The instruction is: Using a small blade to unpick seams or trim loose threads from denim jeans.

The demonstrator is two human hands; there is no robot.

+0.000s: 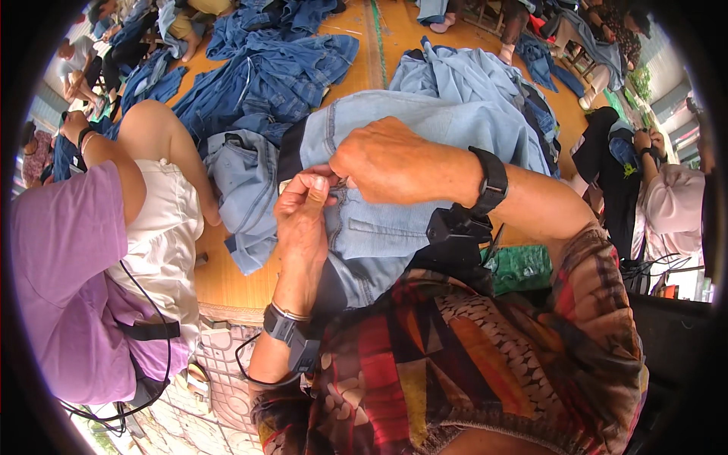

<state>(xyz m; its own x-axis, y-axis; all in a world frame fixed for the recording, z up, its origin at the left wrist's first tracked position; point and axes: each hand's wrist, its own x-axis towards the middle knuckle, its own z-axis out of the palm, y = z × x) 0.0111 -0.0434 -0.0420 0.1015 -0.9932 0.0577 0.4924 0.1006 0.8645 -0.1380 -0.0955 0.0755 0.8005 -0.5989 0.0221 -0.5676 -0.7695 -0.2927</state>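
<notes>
A light blue denim garment (387, 227) with stitched seams and a dark inner side lies across my lap and the table edge. My left hand (299, 212) is closed at its left edge, thumb and forefinger pinched together over the cloth. Against those fingertips, my right hand (383, 159) reaches over from the right, bent at the wrist, its fingers curled closed. What the right fingertips pinch is hidden behind the knuckles. Both wrists wear dark straps with devices.
A pile of light blue denim (470, 72) lies beyond the garment, and darker jeans (265, 83) are heaped at far left. Another denim piece (243, 171) hangs at the wooden table's (250, 284) near edge. A person in purple (72, 280) sits close on my left; others sit around.
</notes>
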